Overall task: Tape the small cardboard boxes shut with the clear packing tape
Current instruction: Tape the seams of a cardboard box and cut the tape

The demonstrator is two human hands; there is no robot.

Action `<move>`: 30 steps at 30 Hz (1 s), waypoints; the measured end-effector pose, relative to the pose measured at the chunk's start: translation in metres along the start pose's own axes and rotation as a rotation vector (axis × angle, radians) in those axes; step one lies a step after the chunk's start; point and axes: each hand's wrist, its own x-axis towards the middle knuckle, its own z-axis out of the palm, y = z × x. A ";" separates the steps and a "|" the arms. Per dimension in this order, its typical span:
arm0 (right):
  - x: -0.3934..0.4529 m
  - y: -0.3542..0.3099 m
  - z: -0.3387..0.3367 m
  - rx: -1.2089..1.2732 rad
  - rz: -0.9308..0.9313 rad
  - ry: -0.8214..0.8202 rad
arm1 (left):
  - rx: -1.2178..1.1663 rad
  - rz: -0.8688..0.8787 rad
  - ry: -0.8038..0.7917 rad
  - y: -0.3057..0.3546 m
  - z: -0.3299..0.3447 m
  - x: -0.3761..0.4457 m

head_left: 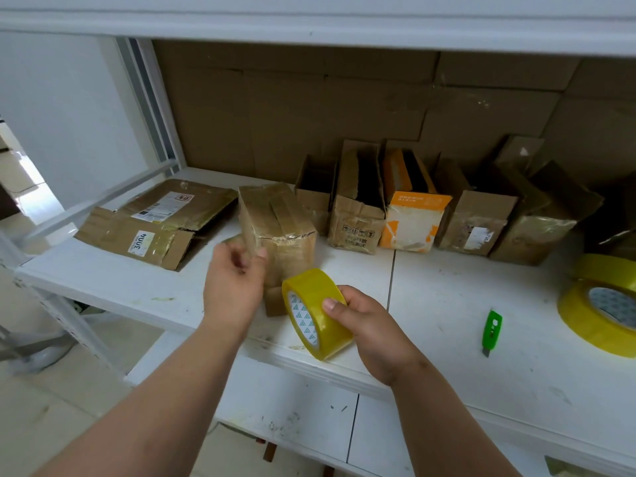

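The right hand point(370, 325) grips a yellowish clear packing tape roll point(315, 313); the left hand point(235, 282), loosely curled, touches a small tape-wrapped brown cardboard box point(278, 222) at twelve o'clock. Likely finishing this box; next, fetch an open one from two o'clock.

— What carries it all?
— A white shelf point(447, 304), scuffed, with a seam down its middle.
— And on it?
— Flattened cardboard point(155, 222) at the left, a taped box point(278, 222) upright near the front, and a row of open boxes point(413, 208) along the back.
— And on the right?
— A green knife point(491, 332), and near it two tape rolls point(599, 315), stacked.
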 end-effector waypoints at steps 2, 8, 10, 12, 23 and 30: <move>0.001 -0.001 0.002 -0.003 -0.005 0.005 | -0.092 -0.180 -0.143 0.003 0.005 -0.013; -0.001 -0.001 0.003 -0.030 -0.004 0.018 | -0.257 -0.463 -0.357 0.012 0.016 -0.020; -0.006 -0.002 0.001 -0.072 -0.011 0.009 | -0.339 -0.501 -0.386 0.016 0.019 -0.020; -0.010 -0.003 -0.006 -0.139 -0.001 0.031 | -0.394 -0.514 -0.384 0.019 0.021 -0.019; -0.038 0.037 -0.129 -1.077 0.388 0.606 | -0.502 -0.472 -0.240 0.022 0.035 -0.026; -0.038 0.034 -0.151 -1.251 0.316 0.431 | -0.490 -0.428 -0.207 0.023 0.038 -0.030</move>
